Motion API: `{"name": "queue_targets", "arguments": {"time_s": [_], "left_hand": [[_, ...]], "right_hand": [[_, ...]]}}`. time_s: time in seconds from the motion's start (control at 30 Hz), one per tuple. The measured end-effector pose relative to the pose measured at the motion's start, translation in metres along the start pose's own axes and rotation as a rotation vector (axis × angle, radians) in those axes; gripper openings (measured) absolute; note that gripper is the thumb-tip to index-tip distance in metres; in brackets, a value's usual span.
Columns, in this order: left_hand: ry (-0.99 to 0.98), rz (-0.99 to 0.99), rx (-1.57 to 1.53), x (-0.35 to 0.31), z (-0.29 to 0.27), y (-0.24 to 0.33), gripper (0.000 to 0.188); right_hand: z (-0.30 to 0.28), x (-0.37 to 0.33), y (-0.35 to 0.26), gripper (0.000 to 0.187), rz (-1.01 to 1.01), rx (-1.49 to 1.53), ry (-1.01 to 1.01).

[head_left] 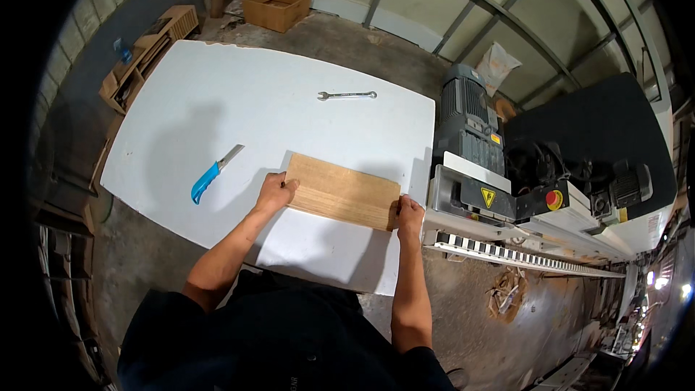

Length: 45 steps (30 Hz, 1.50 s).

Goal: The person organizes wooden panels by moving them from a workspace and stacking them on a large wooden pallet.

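A rectangular wooden board (pixel 344 187), light brown with visible grain, is held between my two hands over the near part of the white table. My left hand (pixel 276 192) grips its left end, thumb on the upper face. At the other end my right hand (pixel 409 213) is closed round the right edge near the lower corner. Whether the board touches the tabletop I cannot tell. To the left lies a blue-handled knife (pixel 210 179) with a short metal blade. A metal combination wrench (pixel 347 95) rests farther back.
The white table (pixel 239 87) spans the middle. On its right stands a machine with a grey motor (pixel 467 112), a red stop button (pixel 554 199) and a toothed rail (pixel 521 255). A cardboard box (pixel 276 7) sits on the floor behind, and a wooden shelf unit (pixel 148 58) stands at the far left.
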<state>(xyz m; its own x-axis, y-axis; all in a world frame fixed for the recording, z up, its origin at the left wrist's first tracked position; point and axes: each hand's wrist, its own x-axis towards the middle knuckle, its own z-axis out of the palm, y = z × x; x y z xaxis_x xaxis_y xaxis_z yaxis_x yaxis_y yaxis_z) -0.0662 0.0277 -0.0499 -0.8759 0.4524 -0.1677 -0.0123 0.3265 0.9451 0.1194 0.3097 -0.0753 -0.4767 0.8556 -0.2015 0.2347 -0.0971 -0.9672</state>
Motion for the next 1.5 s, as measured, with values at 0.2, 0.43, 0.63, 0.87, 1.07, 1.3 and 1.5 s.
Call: {"name": "queue_targets", "arguments": {"time_s": [0.2, 0.43, 0.63, 0.87, 1.07, 1.3, 1.5], "left_hand": [[0.066, 0.066, 0.148, 0.0, 0.002, -0.003, 0.026], [-0.04, 0.026, 0.126, 0.005, -0.006, -0.017, 0.029], [-0.054, 0.021, -0.008, -0.002, 0.001, 0.004, 0.024], [-0.057, -0.067, -0.053, -0.005, -0.003, 0.009, 0.019], [-0.089, -0.054, -0.084, -0.002, -0.002, 0.0, 0.02], [-0.093, -0.005, -0.07, -0.008, -0.01, 0.007, 0.023], [-0.115, -0.089, -0.087, -0.007, -0.012, 0.012, 0.028]], "right_hand": [[0.0, 0.006, 0.004, 0.032, -0.164, -0.255, -0.022], [-0.011, -0.016, 0.01, 0.024, 0.02, 0.096, -0.02], [-0.001, -0.035, 0.008, 0.028, -0.068, -0.042, 0.014], [0.001, -0.04, 0.014, 0.03, -0.024, -0.079, 0.002], [-0.01, -0.042, 0.017, 0.037, 0.086, 0.205, 0.011], [-0.036, -0.041, -0.011, 0.022, 0.172, 0.597, 0.064], [-0.056, -0.017, -0.024, 0.042, 0.299, 0.962, 0.058]]}}
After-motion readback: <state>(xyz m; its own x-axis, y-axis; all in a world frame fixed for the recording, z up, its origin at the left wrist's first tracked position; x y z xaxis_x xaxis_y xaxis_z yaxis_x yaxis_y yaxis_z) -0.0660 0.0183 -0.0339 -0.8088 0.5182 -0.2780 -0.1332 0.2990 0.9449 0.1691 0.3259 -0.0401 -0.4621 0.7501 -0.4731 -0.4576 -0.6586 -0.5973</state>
